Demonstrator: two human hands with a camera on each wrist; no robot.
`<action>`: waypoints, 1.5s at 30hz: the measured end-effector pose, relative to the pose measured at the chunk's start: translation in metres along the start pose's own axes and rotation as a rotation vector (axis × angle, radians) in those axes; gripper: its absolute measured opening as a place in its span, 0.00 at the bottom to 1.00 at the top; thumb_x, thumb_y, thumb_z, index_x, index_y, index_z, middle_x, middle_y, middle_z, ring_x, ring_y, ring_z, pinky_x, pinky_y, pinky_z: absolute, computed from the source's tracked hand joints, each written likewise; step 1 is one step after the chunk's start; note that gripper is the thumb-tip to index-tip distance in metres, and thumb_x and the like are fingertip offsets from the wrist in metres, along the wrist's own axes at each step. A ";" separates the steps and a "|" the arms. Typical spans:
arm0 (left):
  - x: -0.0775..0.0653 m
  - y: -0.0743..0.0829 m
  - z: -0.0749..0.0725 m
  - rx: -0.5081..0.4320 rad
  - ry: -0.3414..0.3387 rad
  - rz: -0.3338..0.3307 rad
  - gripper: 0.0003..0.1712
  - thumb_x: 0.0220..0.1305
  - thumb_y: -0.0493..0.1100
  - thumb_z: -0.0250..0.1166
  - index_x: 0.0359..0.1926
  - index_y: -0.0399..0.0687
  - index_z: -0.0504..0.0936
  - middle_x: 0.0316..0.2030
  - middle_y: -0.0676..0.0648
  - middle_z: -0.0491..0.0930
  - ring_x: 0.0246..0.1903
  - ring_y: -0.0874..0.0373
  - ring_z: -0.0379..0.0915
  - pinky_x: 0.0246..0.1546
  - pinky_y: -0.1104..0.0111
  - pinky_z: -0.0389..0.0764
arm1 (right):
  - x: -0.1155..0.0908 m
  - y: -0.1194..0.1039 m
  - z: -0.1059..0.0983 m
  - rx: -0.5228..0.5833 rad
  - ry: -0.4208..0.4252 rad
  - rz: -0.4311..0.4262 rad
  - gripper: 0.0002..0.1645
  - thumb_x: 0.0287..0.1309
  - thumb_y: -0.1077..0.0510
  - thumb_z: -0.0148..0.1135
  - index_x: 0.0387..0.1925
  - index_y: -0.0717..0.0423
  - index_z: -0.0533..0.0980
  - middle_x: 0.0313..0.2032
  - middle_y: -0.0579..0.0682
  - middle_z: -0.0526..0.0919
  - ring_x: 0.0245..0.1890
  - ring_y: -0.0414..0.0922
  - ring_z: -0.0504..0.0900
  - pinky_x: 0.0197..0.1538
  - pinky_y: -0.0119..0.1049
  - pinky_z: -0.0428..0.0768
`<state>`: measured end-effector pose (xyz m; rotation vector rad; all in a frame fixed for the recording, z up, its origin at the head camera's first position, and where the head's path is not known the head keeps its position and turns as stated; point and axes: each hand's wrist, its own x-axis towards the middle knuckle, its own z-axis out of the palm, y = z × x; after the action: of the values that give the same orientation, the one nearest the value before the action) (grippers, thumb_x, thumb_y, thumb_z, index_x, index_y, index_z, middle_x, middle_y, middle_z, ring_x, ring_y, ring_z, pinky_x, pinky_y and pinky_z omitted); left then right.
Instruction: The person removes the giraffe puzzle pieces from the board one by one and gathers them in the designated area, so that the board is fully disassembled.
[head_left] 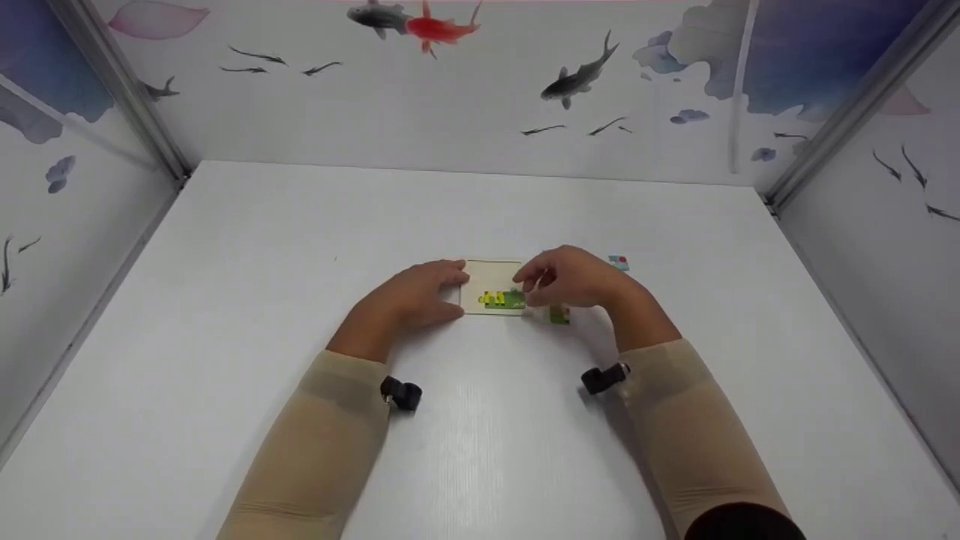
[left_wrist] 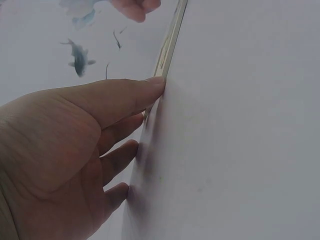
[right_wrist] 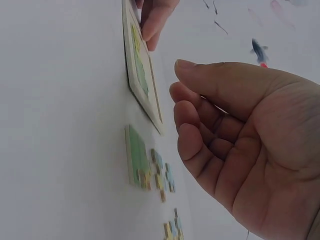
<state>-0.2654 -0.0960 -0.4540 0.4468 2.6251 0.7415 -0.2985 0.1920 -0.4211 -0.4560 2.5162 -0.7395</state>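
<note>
A pale jigsaw tray (head_left: pixel 487 274) lies on the table between the hands. Joined green and yellow puzzle pieces (head_left: pixel 504 300) sit along its near side. My left hand (head_left: pixel 417 292) rests at the tray's left edge, thumb near the front corner and fingers farther back; the left wrist view shows the thumb touching the rim (left_wrist: pixel 170 50). Over the tray's right side hovers my right hand (head_left: pixel 574 276). Its fingers are loosely curled, and the right wrist view shows nothing between them and the thumb. Beneath it, a loose green puzzle piece (right_wrist: pixel 136 155) lies beside the tray.
Several more loose puzzle pieces (right_wrist: pixel 161 175) lie right of the tray, partly hidden by my right hand in the head view. A light-blue piece with a red spot (head_left: pixel 619 262) lies beyond that hand. Fish-printed white panels (head_left: pixel 480 112) stand behind and beside the white table (head_left: pixel 465 420).
</note>
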 end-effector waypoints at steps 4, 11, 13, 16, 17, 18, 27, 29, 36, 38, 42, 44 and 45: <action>0.000 -0.001 0.000 0.010 0.006 0.008 0.37 0.74 0.53 0.67 0.80 0.60 0.69 0.84 0.60 0.58 0.86 0.53 0.48 0.86 0.50 0.53 | 0.007 -0.016 0.007 0.020 0.001 -0.027 0.21 0.65 0.56 0.72 0.59 0.41 0.86 0.48 0.44 0.88 0.49 0.47 0.84 0.50 0.40 0.85; 0.001 -0.003 0.000 0.006 0.007 0.024 0.37 0.74 0.53 0.67 0.80 0.59 0.70 0.84 0.59 0.58 0.86 0.52 0.48 0.86 0.50 0.53 | 0.015 -0.019 0.020 0.014 0.018 -0.045 0.18 0.69 0.56 0.70 0.59 0.41 0.86 0.48 0.44 0.88 0.49 0.47 0.84 0.54 0.42 0.85; 0.001 -0.002 0.001 0.006 0.008 0.023 0.37 0.74 0.52 0.67 0.80 0.59 0.70 0.84 0.59 0.58 0.86 0.52 0.49 0.86 0.51 0.53 | 0.016 -0.014 0.022 0.006 0.019 -0.040 0.18 0.68 0.55 0.71 0.58 0.40 0.86 0.48 0.44 0.88 0.49 0.46 0.83 0.54 0.42 0.84; 0.001 -0.001 0.001 0.011 0.010 0.019 0.37 0.74 0.52 0.67 0.80 0.59 0.70 0.84 0.59 0.59 0.86 0.53 0.49 0.86 0.51 0.53 | 0.016 -0.011 0.023 0.010 0.017 -0.013 0.19 0.67 0.55 0.71 0.58 0.39 0.87 0.47 0.44 0.88 0.49 0.47 0.82 0.55 0.42 0.83; 0.001 -0.001 0.001 0.014 0.010 0.018 0.37 0.73 0.53 0.67 0.80 0.60 0.70 0.84 0.59 0.59 0.86 0.53 0.49 0.86 0.51 0.53 | 0.016 -0.010 0.024 0.009 0.016 -0.008 0.19 0.67 0.55 0.71 0.58 0.39 0.87 0.47 0.44 0.88 0.48 0.47 0.81 0.55 0.42 0.83; 0.002 -0.001 0.001 0.014 0.011 0.017 0.37 0.73 0.53 0.67 0.80 0.60 0.70 0.84 0.59 0.59 0.86 0.53 0.49 0.86 0.51 0.53 | 0.016 -0.011 0.024 0.007 0.017 -0.001 0.19 0.67 0.55 0.71 0.58 0.39 0.87 0.47 0.44 0.88 0.48 0.47 0.81 0.55 0.42 0.82; 0.003 -0.003 0.001 0.014 0.004 0.022 0.36 0.74 0.52 0.67 0.80 0.60 0.70 0.84 0.60 0.58 0.86 0.53 0.49 0.86 0.51 0.53 | 0.019 -0.017 0.032 -0.057 0.015 0.019 0.19 0.66 0.57 0.73 0.57 0.39 0.88 0.50 0.44 0.86 0.51 0.47 0.81 0.62 0.45 0.82; 0.002 -0.003 0.001 0.017 0.006 0.024 0.36 0.74 0.52 0.67 0.80 0.61 0.70 0.84 0.60 0.58 0.86 0.54 0.49 0.86 0.51 0.53 | 0.019 -0.018 0.033 -0.064 0.016 0.015 0.19 0.65 0.58 0.72 0.56 0.39 0.89 0.50 0.44 0.85 0.51 0.48 0.81 0.62 0.46 0.83; 0.001 -0.005 0.001 0.008 0.008 0.038 0.36 0.74 0.51 0.67 0.80 0.58 0.70 0.84 0.58 0.59 0.86 0.53 0.49 0.86 0.52 0.54 | 0.019 -0.018 0.034 -0.062 0.008 -0.019 0.21 0.64 0.61 0.70 0.56 0.40 0.88 0.51 0.45 0.84 0.52 0.49 0.80 0.62 0.47 0.82; 0.002 -0.005 0.001 0.010 0.008 0.041 0.36 0.74 0.52 0.67 0.79 0.58 0.71 0.84 0.58 0.59 0.86 0.53 0.49 0.86 0.52 0.54 | 0.019 -0.018 0.034 -0.049 0.003 -0.019 0.22 0.64 0.62 0.70 0.57 0.40 0.87 0.53 0.44 0.83 0.54 0.49 0.80 0.64 0.48 0.82; 0.002 -0.005 0.001 0.012 0.005 0.045 0.36 0.75 0.52 0.67 0.80 0.58 0.70 0.84 0.58 0.58 0.86 0.52 0.49 0.86 0.51 0.54 | 0.019 -0.019 0.035 -0.035 -0.003 0.004 0.23 0.64 0.63 0.69 0.57 0.37 0.87 0.56 0.44 0.82 0.57 0.49 0.80 0.68 0.51 0.80; 0.002 -0.004 0.001 0.010 0.004 0.046 0.36 0.74 0.51 0.67 0.80 0.59 0.70 0.84 0.58 0.58 0.86 0.52 0.49 0.86 0.51 0.54 | 0.020 -0.020 0.035 -0.031 -0.006 0.024 0.23 0.65 0.63 0.69 0.56 0.35 0.87 0.56 0.44 0.83 0.58 0.49 0.80 0.68 0.51 0.80; 0.002 -0.004 0.001 0.009 0.004 0.046 0.36 0.74 0.51 0.67 0.80 0.59 0.70 0.84 0.58 0.58 0.86 0.52 0.49 0.86 0.51 0.54 | 0.020 -0.020 0.035 -0.030 -0.008 0.032 0.24 0.65 0.63 0.68 0.56 0.35 0.87 0.56 0.44 0.83 0.58 0.49 0.80 0.68 0.51 0.80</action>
<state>-0.2675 -0.0984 -0.4574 0.5102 2.6306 0.7466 -0.2927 0.1523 -0.4425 -0.4268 2.5239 -0.6878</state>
